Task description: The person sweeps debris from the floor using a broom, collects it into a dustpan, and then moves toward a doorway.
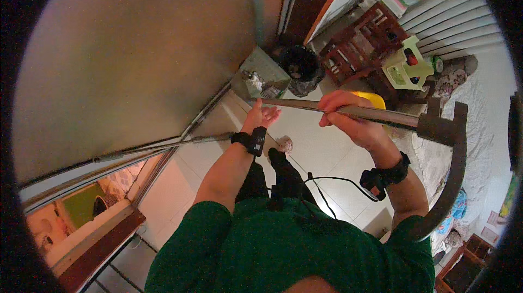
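My right hand (347, 111) is closed around a metal pole (386, 117) held roughly level across the front of my body. A dark curved fitting (459, 162) is fixed to the pole's right end and bends down toward my right sleeve. At the thinner left end of the pole is my left hand (261, 115), palm up with the fingers apart; the pole tip lies just above it, and whether they touch is unclear. Each wrist wears a black strapped device.
A large frosted panel (135, 60) fills the left. Ahead stand a pale green bin (265, 66), a black bag (304, 88), a brown wooden rack (361, 44) and a light green plastic stool (406, 70). A bed with a white cover (478, 129) lies right. A cable hangs over the tiled floor (327, 146).
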A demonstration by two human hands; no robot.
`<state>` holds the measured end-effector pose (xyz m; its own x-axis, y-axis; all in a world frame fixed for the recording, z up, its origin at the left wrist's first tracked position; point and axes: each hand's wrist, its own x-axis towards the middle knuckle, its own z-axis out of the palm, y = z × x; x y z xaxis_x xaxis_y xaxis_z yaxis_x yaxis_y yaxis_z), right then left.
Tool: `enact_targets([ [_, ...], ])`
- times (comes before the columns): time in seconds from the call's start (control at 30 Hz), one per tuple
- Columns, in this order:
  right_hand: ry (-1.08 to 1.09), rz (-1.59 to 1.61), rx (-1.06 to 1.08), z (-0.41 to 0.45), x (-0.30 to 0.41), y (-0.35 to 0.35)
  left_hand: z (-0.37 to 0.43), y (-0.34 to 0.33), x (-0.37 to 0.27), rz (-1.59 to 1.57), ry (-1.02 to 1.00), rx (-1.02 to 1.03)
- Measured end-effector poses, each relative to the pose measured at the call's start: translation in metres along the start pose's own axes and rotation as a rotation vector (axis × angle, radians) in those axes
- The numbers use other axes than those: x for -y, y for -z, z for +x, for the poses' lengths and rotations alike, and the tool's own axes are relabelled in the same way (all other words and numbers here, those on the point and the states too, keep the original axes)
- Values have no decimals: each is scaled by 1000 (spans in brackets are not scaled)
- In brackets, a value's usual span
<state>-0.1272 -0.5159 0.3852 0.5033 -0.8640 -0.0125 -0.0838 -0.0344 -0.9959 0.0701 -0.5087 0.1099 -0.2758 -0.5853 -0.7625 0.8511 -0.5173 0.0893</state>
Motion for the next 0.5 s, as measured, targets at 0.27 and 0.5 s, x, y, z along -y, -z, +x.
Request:
enact_targets([
  [0.27, 92, -141, 162, 22, -24, 23, 50, 6, -4, -167, 84, 137],
  [0.5, -70, 25, 156, 31, -31, 50, 63, 27, -4, 338, -361, 177],
])
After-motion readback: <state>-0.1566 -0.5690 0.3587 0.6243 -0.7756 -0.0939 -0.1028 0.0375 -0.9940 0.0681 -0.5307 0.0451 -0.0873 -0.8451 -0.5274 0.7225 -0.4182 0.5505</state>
